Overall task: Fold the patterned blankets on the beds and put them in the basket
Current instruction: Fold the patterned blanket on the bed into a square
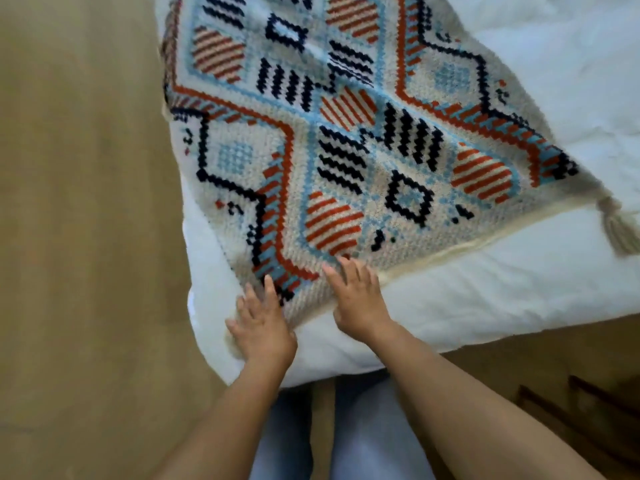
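From the head camera, the person is standing at the corner of a bed (485, 306) dressed in white bedding, and a patterned knitted blanket (346, 133) in cream, blue, rust and navy is lying spread flat across it, its near corner reaching the mattress corner close to the person's legs. The left hand (263, 323) is lying open and palm down, fingers spread, on that near corner of the blanket and partly on the white sheet beside it; it is gripping nothing. The right hand (356, 299) is likewise open and flat, fingers pointing up the blanket's near hem, pressing or resting on the knit and not closed around any fold. A tassel (620, 230) is trailing off the blanket's right corner onto the sheet. No basket is showing anywhere in this view, and only tan floor (86, 237) is lying to the left. The main risk from here is judged to be a skewed fold: the blanket is sitting askew to the bed edge, so lifting one corner without matching the far one could be leaving the halves misaligned. With both hands flat and not pinching, the loose knit could be sliding on the smooth sheet or slipping over the mattress corner to the floor. The hands could also be catching the sheet along with the knit, and the tassel could be snagging or getting trapped inside the fold.
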